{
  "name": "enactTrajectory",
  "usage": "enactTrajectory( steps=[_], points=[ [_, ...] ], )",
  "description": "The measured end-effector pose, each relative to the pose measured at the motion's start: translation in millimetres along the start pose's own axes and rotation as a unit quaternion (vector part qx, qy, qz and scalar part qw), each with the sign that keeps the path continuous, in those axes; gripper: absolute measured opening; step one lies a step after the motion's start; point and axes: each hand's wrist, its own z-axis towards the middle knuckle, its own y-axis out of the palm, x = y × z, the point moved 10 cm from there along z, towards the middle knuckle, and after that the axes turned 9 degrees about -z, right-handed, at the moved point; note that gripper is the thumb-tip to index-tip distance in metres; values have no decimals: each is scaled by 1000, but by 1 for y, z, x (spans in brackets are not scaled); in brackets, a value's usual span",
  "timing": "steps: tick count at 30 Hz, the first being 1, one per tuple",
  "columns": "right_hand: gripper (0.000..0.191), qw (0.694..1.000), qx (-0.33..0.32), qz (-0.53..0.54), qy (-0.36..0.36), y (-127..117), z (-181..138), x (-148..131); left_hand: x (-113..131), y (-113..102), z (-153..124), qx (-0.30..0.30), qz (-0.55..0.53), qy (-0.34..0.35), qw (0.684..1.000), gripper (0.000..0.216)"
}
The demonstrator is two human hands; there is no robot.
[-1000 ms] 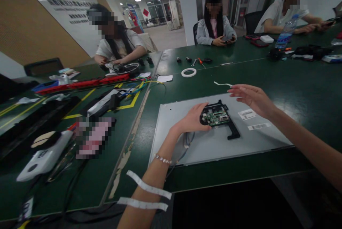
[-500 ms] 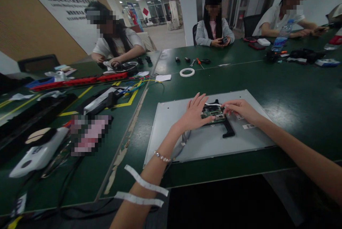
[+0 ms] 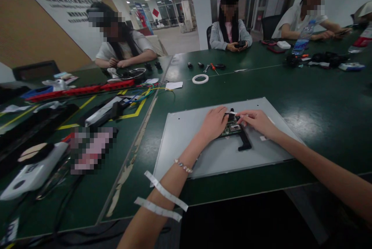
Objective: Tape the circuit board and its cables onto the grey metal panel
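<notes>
A grey metal panel (image 3: 188,144) lies flat on the green table (image 3: 319,94). On it sits a small green circuit board (image 3: 232,128) in a black bracket (image 3: 244,142). My left hand (image 3: 213,123) and my right hand (image 3: 255,121) meet over the board's far edge. Each pinches one end of a short white tape strip (image 3: 231,113) stretched between them. My left forearm carries two more white tape strips (image 3: 165,192) stuck across it, and a bead bracelet (image 3: 183,166) circles the wrist.
A white tape roll (image 3: 200,79) and a screwdriver (image 3: 213,67) lie beyond the panel. To the left are a red power strip (image 3: 87,89), coloured cables (image 3: 145,94) and a white device (image 3: 31,173). Three other people sit at the far side; a water bottle (image 3: 302,41) stands far right.
My right hand has brought the white strip from above the table down to the board. My left hand has shifted from gripping the board's side to the strip's other end.
</notes>
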Motion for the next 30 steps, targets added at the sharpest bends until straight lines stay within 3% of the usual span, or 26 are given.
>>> enactTrajectory(
  steps=[12,17,23,30],
  points=[
    [37,998,6,-37,45,-1,-2,7,-2,17,-1,-60,-42,17,997,42],
    [38,995,-47,6,89,2,-7,8,-5,20,-1,-61,-44,19,997,44],
    [22,977,-90,94,168,0,-12,24,-6,23,-1,-65,-43,21,997,44],
    [19,977,-96,66,177,3,-11,34,-6,22,-1,-66,-43,20,997,45]
  ],
)
